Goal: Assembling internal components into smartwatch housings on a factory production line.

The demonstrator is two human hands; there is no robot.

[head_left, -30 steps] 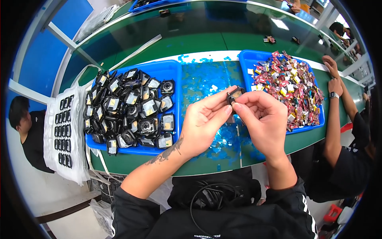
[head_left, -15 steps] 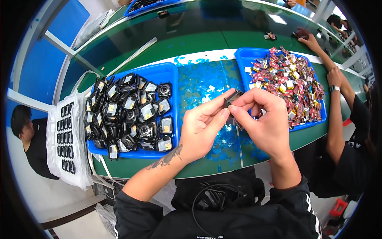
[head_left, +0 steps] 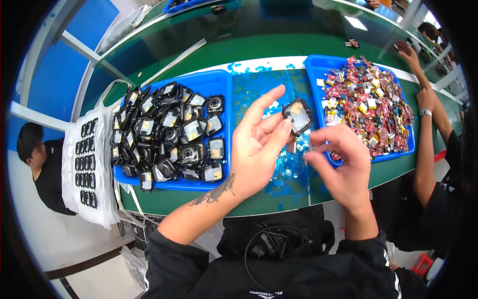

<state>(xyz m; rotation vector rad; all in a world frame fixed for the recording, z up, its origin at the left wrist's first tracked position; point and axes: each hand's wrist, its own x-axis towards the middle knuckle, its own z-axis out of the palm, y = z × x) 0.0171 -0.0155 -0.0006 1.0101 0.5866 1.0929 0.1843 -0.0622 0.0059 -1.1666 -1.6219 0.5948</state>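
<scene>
In my left hand (head_left: 261,134) is a black watch case (head_left: 298,117), pinched between the thumb and fingers while the index finger stretches up. Its squarish face, with a pale grey film and a tan sticker, is turned toward me. Just right of it is my right hand (head_left: 343,159), its thumb and index finger curled toward each other around what looks like a small scrap of clear film (head_left: 307,144). The scrap is blurred and partly hidden by the fingertips. Beneath both hands, bits of blue film (head_left: 279,182) litter the green table (head_left: 259,204).
A blue tray (head_left: 225,89) heaped with similar watch cases (head_left: 169,124) stands at left. At right, another blue tray (head_left: 313,70) holds small red, yellow and white parts (head_left: 366,104). A co-worker's arms (head_left: 426,119) reach in beyond it. More cases lie on a white sheet (head_left: 102,184).
The watch case has been raised and turned so its filmed face shows. My right hand has drawn away from it, down and to the right. The view has shifted slightly.
</scene>
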